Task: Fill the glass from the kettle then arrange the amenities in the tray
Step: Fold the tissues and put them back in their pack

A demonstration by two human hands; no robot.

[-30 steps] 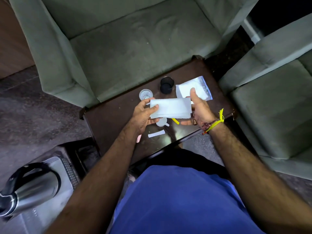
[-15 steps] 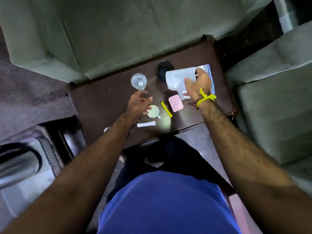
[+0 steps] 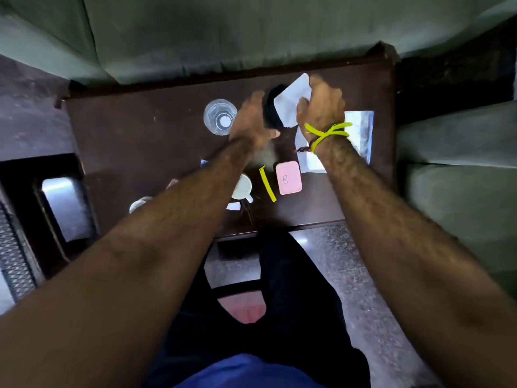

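On the dark wooden table (image 3: pixel 145 141) stands a clear empty glass (image 3: pixel 220 116), and just right of it a black cup (image 3: pixel 270 113). My left hand (image 3: pixel 251 119) wraps the black cup's left side, thumb under its near edge. My right hand (image 3: pixel 321 105) grips a folded white packet (image 3: pixel 291 103) and holds it over the cup's mouth. A shiny plastic pouch (image 3: pixel 361 133) lies under my right wrist. Nearer me lie a pink case (image 3: pixel 288 177), a yellow strip (image 3: pixel 267 184), a small white mug (image 3: pixel 242 187) and a white sachet (image 3: pixel 233 205). No kettle is in view.
A metal tray (image 3: pixel 67 205) sits low at the left beside the table, with a mesh surface (image 3: pixel 14 261) at the frame's edge. A small pale round object (image 3: pixel 138 204) lies near the table's front left. Green sofas border the table at the back (image 3: pixel 223 29) and right (image 3: pixel 461 197).
My right hand carried the white packet from the pouch on the right over to the black cup. My left hand rose from beside the white mug to the cup. The view shifted closer.
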